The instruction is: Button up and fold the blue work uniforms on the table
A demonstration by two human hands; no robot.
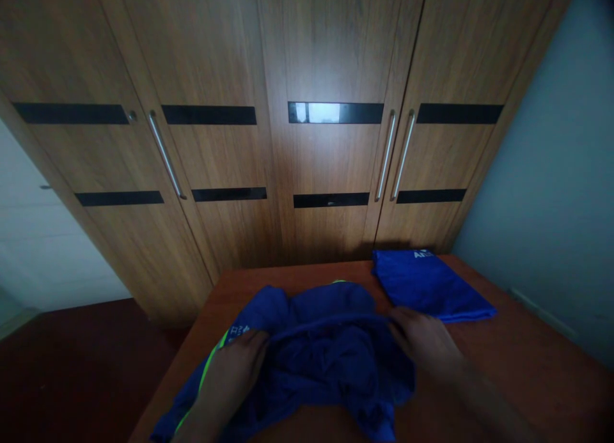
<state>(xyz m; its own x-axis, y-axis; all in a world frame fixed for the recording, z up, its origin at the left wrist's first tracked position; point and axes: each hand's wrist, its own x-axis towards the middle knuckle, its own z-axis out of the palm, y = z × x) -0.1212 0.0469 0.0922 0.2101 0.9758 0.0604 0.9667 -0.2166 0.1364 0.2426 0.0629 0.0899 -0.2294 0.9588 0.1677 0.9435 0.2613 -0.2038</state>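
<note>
A dark blue garment with bright yellow-green piping and small white lettering lies bunched on the reddish-brown table. Its edge is stretched between both hands. My left hand is closed on the edge at the garment's left, beside the lettering. On the other side, my right hand pinches the same edge, its fingertips partly hidden by the cloth. Loose folds sag below the stretched edge. Whether the garment is a shirt or a jacket cannot be made out.
A flat folded blue garment with white lettering lies at the table's far right. Behind the table stands a wooden wardrobe with metal handles. A pale wall rises at right; dark red floor shows at left.
</note>
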